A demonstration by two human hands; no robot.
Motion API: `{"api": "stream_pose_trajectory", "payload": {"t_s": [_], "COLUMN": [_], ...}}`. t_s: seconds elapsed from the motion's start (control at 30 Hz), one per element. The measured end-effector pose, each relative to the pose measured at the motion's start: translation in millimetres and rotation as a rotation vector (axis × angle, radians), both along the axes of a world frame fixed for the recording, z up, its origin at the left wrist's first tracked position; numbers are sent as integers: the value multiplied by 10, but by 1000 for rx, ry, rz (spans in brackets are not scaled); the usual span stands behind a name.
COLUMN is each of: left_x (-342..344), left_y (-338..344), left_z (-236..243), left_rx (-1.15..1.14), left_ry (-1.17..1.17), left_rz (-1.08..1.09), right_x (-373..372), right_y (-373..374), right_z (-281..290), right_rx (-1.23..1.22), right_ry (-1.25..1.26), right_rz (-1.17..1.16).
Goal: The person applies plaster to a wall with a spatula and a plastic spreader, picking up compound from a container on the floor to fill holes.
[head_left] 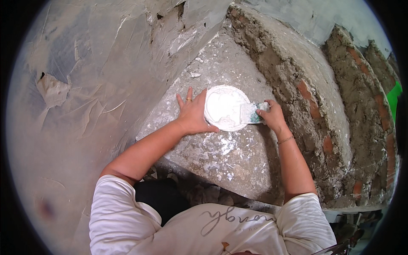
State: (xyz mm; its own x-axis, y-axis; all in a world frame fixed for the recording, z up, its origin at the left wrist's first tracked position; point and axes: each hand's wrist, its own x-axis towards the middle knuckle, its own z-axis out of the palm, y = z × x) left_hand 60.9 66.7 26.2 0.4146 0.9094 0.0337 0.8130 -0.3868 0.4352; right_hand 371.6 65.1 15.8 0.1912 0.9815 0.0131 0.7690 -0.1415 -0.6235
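A round white container (222, 102) of white paste sits on a rough, triangular concrete step (221, 161). My left hand (191, 112) rests at its left side, fingers spread apart, with thumb and forefinger against the rim. In my right hand (272, 114) is a flat, pale scraper blade (250, 108) with green smears, gripped by thumb and fingers; its far end lies over the right edge of the paste.
At right rise rough stair steps (344, 97) with exposed red brick and crumbly mortar. A grey plastered wall (72, 127) fills the left side. Something bright green (394, 100) shows at the far right, and a dark gap (199, 193) lies below the step's near edge.
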Motion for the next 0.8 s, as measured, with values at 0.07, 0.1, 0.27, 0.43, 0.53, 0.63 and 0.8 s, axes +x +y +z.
{"api": "stream_pose_trajectory", "payload": {"t_s": [0.07,0.1,0.27,0.43,0.53,0.63,0.8], "left_x": [-30,-39,-28,-38,-37,-43,-49], "left_y": [60,91,128,114,113,111,99], "left_z": [12,14,-43,-79,-90,-110,-139], "left_rx": [-19,-29,-4,3,-30,-19,23], "left_ry": [19,21,-27,-32,19,10,-82], "left_rz": [-18,-6,15,36,63,68,56], "right_x": [-57,-107,-514,-602,-505,-548,-954], "right_y": [-46,-82,-279,-309,-328,-409,-563], "right_z": [26,40,58,68,78,58,58], "right_rx": [26,46,36,-40,14,21,-58], "right_ry": [-30,-56,-172,-166,-155,-155,-184], "right_rz": [14,10,39,-18,4,-40,-197]}}
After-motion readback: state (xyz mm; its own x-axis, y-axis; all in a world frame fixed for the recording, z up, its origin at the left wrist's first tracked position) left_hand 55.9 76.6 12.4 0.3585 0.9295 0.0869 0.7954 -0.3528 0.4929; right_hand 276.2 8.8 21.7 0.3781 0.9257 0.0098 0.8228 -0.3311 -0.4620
